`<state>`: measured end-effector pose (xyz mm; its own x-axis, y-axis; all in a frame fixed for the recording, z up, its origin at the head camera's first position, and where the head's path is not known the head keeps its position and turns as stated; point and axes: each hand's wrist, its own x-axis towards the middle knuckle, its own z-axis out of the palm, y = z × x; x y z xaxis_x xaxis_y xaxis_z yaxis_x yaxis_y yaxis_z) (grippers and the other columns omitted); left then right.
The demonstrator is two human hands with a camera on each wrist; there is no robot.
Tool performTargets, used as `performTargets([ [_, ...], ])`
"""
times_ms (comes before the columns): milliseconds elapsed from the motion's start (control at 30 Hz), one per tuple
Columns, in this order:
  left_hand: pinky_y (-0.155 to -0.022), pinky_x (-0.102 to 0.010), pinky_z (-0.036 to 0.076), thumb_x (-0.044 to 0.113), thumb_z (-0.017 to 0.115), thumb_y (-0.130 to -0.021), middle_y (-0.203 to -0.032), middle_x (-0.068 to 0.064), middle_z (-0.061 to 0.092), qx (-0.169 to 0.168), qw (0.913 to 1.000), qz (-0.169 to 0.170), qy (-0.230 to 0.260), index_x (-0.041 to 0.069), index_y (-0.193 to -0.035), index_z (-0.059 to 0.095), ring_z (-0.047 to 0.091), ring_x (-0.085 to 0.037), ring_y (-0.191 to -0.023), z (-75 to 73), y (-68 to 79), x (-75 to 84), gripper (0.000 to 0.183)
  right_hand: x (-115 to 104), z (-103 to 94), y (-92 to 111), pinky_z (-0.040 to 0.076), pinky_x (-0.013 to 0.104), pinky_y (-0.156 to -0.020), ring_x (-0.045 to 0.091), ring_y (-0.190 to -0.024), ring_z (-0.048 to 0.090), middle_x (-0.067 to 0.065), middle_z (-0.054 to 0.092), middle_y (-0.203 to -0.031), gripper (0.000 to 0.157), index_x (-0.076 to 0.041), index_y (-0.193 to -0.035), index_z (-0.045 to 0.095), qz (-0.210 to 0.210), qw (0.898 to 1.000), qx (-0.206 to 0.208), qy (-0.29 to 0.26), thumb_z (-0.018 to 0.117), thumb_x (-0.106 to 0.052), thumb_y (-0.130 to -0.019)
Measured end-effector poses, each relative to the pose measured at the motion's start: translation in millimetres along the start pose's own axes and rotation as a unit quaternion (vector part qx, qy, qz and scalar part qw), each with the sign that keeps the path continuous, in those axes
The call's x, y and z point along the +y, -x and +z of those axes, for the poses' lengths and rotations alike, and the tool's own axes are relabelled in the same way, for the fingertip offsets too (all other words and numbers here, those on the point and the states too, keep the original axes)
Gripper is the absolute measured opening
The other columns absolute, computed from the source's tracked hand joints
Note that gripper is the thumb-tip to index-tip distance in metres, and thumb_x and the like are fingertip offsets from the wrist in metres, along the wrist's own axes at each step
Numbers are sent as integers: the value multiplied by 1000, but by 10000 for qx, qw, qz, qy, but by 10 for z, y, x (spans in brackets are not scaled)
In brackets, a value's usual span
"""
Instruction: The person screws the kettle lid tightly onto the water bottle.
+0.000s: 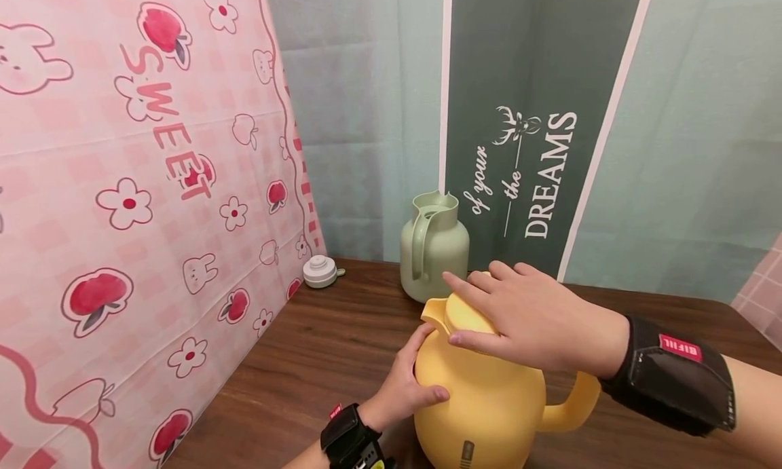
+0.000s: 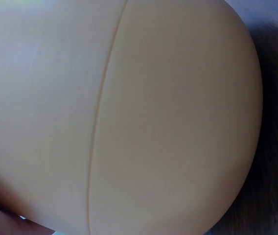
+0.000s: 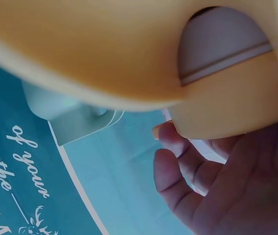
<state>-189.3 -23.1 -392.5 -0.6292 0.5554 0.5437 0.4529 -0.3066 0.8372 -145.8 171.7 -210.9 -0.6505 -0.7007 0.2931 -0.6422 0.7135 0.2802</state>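
Head view first, and I've got the yellow jug [image 1: 482, 408] up front at the desk [image 1: 287, 360], its spout [image 1: 434, 311] to the left, its handle [image 1: 571, 415] out to the right. My left grip [image 1: 406, 384] is curled round the jug's side, thumb across the front, fingers up below the spout. On top, my right grip [image 1: 537, 313] has hold of the yellow lid [image 1: 467, 316], thumb along the near edge, fingers over the far side! Behind them stands a pale green jug [image 1: 449, 262], its top open, and further left a white cap [image 1: 319, 272] sits on the desk, near a pink cloth [image 1: 165, 136] printed with apples and flowers. A green curtain [image 1: 537, 41] lettered DREAMS hangs at the back.

Over to the left wrist: yellow wall nearly everywhere, a thin seam running down it, dark desk along the right, a bit of my hand in the bottom left corner.

Right wrist now: bent fingers at the lid, a greyish part showing in an opening above, though I can't tell what it is, and the green jug off to the left against the curtain
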Motion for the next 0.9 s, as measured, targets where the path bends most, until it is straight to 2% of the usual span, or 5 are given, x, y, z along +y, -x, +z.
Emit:
performTargets([
  [233,-88,-40,50,56,64,-84,-129,-9,51,-41,9999,11,109,13,-143,30,57,-24,-111,-1,-5,11,81,17,-19,-7,45,37,-78,19,-94,53,-3,61,-109,78,-12,-129,58,-43,10000,-50,-23,37,-73,-87],
  [433,-89,-40,50,55,64,-84,-130,-10,50,-49,9999,11,148,13,-143,29,57,-24,-112,-7,-1,3,81,78,-176,-14,45,40,-78,17,-98,56,-5,57,-119,83,-22,-137,52,122,9971,-660,-361,35,-81,-81],
  [600,-89,-40,50,56,65,-83,-127,-10,51,-14,9999,-22,143,12,-142,30,57,-24,-110,-10,12,1,81,164,-334,-35,43,46,-88,19,-114,51,-5,51,-133,86,-27,-138,49,10,9912,-1107,-722,48,-83,-73],
  [767,-89,-40,50,58,64,-83,-127,-8,51,13,9999,-84,82,14,-143,30,57,-24,-110,-7,13,4,82,223,-401,-80,33,51,-104,22,-135,33,-6,35,-148,83,-30,-144,39,-432,9735,-1680,-1493,72,-57,-73],
  [900,-91,-40,49,57,63,-83,-129,-8,50,11,10000,-45,56,14,-143,29,56,-24,-112,-8,13,9,82,247,-421,-124,31,51,-105,21,-138,28,-7,29,-151,85,-31,-146,35,-655,9628,-1896,-1808,76,-33,-72],
])
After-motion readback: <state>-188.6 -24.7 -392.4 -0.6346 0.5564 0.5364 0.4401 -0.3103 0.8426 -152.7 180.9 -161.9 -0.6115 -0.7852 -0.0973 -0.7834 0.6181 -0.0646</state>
